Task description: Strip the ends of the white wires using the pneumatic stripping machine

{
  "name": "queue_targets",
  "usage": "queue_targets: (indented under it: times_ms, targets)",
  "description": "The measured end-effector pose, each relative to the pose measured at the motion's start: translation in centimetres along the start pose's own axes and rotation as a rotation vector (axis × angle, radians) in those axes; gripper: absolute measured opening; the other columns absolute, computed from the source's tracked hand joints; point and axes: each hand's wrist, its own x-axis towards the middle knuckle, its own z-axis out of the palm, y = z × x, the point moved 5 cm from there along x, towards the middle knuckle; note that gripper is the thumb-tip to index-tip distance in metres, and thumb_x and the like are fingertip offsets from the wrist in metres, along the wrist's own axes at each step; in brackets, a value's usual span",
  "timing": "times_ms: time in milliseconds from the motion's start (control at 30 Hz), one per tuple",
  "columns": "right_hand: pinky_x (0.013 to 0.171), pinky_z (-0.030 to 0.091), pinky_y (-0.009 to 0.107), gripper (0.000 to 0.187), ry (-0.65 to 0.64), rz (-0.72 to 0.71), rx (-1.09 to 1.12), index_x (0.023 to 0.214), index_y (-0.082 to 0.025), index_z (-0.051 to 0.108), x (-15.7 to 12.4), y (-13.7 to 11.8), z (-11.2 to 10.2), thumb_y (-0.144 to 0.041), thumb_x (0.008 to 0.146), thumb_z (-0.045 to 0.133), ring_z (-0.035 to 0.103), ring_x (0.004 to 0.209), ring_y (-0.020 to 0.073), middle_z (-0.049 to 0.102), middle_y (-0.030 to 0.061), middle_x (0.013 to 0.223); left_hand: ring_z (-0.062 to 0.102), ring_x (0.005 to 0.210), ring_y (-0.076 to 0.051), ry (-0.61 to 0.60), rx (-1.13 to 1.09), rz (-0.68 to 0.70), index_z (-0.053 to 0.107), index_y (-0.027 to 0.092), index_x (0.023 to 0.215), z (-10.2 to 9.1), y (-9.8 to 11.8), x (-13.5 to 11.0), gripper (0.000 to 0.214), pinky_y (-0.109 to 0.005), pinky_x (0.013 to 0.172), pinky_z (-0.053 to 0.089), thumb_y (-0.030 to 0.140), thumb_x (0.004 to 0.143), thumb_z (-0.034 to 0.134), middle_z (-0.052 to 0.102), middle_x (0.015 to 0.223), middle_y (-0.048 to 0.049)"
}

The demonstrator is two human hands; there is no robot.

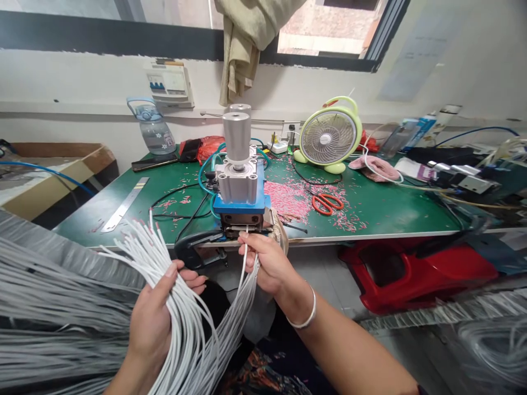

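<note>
My left hand (158, 312) is closed around a thick bundle of white cables (183, 323), whose free ends fan up and to the left. My right hand (265, 263) grips several of the same white cables and pinches one cable end (246, 241) up to the mouth of a small pneumatic press (241, 189). The press has a blue base and a silver cylinder on top and is clamped at the front edge of the green table (391, 211). A bangle sits on my right wrist.
Pink wire scraps (288, 200), orange scissors (327, 203), a small green fan (329, 137), a steel ruler (123, 206), a water bottle (154, 129) and a phone lie on the table. More white cable bundles (49, 296) lie at left; a red stool (415, 269) stands under the table.
</note>
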Motion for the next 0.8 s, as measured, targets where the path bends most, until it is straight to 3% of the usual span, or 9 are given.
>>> queue_targets:
  times_ms: [133, 267, 467, 567, 667, 733, 800]
  targets:
    - [0.033, 0.029, 0.015, 0.024, -0.021, -0.076, -0.09, 0.064, -0.011, 0.055, 0.0, 0.4, -0.4, -0.032, 0.066, 0.066, 0.04, 0.033, 0.0023, 0.054, -0.0024, 0.051, 0.064, 0.064, -0.018, -0.053, -0.009, -0.073, 0.059, 0.02, 0.095, 0.2, -1.1, 0.3, 0.022, -0.036, 0.065, 0.052, 0.024, 0.074, 0.054, 0.066, 0.066, -0.0029]
    - [0.034, 0.03, 0.016, 0.025, -0.091, -0.115, -0.252, 0.064, -0.011, 0.056, -0.6, 0.8, -0.9, -0.034, 0.067, 0.065, 0.04, 0.033, 0.003, 0.056, -0.0005, 0.054, 0.064, 0.07, -0.019, -0.054, 0.026, -0.155, 0.06, 0.014, 0.083, 0.1, -2.5, 0.7, 0.017, -0.038, 0.069, 0.052, 0.019, 0.067, 0.063, 0.066, 0.075, -0.0064]
    - [0.043, 0.035, 0.018, 0.027, -0.149, -0.123, -0.416, 0.059, -0.011, 0.056, -1.6, 1.2, -1.1, -0.035, 0.069, 0.063, 0.043, 0.041, 0.0052, 0.05, -0.0019, 0.046, 0.06, 0.055, -0.013, -0.16, 0.122, -0.217, 0.057, 0.014, 0.078, 0.1, -4.1, 0.9, 0.03, -0.027, 0.06, 0.05, 0.019, 0.053, 0.074, 0.062, 0.06, 0.0006]
    - [0.053, 0.038, 0.018, 0.027, -0.169, -0.181, -0.45, 0.057, -0.011, 0.056, -2.0, 1.2, -0.7, -0.034, 0.068, 0.064, 0.047, 0.052, 0.0061, 0.053, -0.0003, 0.054, 0.059, 0.055, -0.014, -0.204, 0.201, -0.16, 0.055, 0.015, 0.073, 0.3, -4.1, 0.8, 0.031, -0.027, 0.061, 0.049, 0.019, 0.05, 0.075, 0.059, 0.056, 0.0041]
    - [0.043, 0.033, 0.017, 0.027, -0.217, -0.084, -0.528, 0.075, -0.011, 0.062, -2.2, 2.2, 0.0, -0.038, 0.071, 0.06, 0.043, 0.045, 0.0052, 0.051, -0.002, 0.051, 0.058, 0.056, -0.014, -0.285, 0.403, -0.026, 0.057, 0.013, 0.067, 1.0, -3.5, 0.5, 0.027, -0.027, 0.062, 0.048, 0.023, 0.05, 0.075, 0.061, 0.058, 0.0015]
    - [0.038, 0.027, 0.016, 0.031, -0.216, -0.06, -0.545, 0.075, -0.01, 0.062, -2.1, 2.5, 0.2, -0.04, 0.072, 0.057, 0.04, 0.039, 0.004, 0.052, -0.0015, 0.05, 0.059, 0.059, -0.016, -0.329, 0.519, 0.035, 0.06, 0.011, 0.067, 1.4, -3.1, 0.4, 0.025, -0.027, 0.063, 0.048, 0.027, 0.052, 0.074, 0.063, 0.061, -0.0028]
    - [0.035, 0.023, 0.016, 0.032, -0.143, -0.074, -0.474, 0.069, -0.01, 0.06, -1.7, 2.1, 0.1, -0.042, 0.072, 0.056, 0.039, 0.035, 0.0027, 0.056, 0.0006, 0.055, 0.061, 0.063, -0.019, -0.315, 0.486, 0.003, 0.061, 0.011, 0.074, 1.5, -2.7, 0.3, 0.028, -0.029, 0.065, 0.048, 0.03, 0.056, 0.071, 0.065, 0.065, -0.0057]
